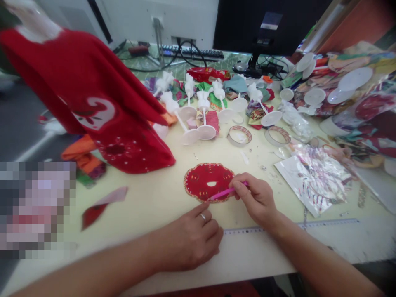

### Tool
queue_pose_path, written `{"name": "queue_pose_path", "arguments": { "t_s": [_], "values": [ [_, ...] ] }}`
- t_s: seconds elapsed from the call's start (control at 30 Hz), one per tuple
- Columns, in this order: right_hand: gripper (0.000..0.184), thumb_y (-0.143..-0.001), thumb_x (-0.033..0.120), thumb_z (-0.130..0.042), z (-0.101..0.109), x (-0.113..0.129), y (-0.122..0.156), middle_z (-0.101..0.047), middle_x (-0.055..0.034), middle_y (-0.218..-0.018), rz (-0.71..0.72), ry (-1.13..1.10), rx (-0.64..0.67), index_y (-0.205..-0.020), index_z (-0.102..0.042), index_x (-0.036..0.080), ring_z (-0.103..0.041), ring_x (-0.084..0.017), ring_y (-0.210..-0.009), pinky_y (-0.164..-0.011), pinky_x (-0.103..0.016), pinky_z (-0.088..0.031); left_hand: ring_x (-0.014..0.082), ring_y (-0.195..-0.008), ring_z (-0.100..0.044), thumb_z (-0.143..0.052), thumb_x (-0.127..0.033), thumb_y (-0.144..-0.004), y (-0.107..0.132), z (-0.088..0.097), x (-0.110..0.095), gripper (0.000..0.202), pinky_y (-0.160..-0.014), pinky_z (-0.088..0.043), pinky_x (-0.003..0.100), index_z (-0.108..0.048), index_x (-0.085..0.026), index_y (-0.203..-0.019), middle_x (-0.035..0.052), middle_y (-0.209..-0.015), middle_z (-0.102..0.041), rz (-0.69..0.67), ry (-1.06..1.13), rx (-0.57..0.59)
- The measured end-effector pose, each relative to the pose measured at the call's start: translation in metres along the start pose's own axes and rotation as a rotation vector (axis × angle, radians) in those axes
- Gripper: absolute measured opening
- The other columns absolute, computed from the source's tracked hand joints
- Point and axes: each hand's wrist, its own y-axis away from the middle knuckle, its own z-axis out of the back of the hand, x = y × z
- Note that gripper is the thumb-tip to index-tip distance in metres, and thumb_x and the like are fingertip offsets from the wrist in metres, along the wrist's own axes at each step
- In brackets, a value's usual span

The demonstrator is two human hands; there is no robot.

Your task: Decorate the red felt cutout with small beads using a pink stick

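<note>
A red scalloped fabric piece point(198, 181) with a beaded gold edge and a small half-round opening lies flat on the table. My right hand point(255, 198) pinches a slim pink pen-like stick point(224, 193), whose pale tip rests at the piece's near edge. Right beside that tip is the outstretched index finger of my left hand point(194, 237), touching or almost touching the rim. The other left fingers, one with a ring, are curled, and I see nothing held in them. A white ruler point(278, 227) runs along the table behind my hands.
At left stands a mannequin in a red garment point(93, 99). Several white doll stands point(204, 132) and two tape rolls point(239, 135) sit beyond the fabric. Right are a silvery bag point(315, 177) and heaped cloth. A monitor point(262, 24) stands behind.
</note>
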Motion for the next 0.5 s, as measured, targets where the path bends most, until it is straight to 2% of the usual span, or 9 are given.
{"name": "queue_pose_path", "arguments": {
  "t_s": [0.5],
  "values": [
    [0.017, -0.089, 0.019, -0.044, -0.0003, 0.0009, -0.0003, -0.055, 0.0027, -0.058, 0.019, 0.013, 0.009, -0.076, -0.055, 0.018, -0.051, -0.009, -0.051, -0.049, -0.021, -0.040, 0.0176, -0.069, -0.049, -0.046, -0.023, -0.089, -0.0008, -0.0003, 0.0004, 0.019, -0.092, -0.043, 0.046, -0.060, -0.011, -0.091, 0.0028, -0.072, -0.054, 0.000, -0.001, -0.003]
  ]
}}
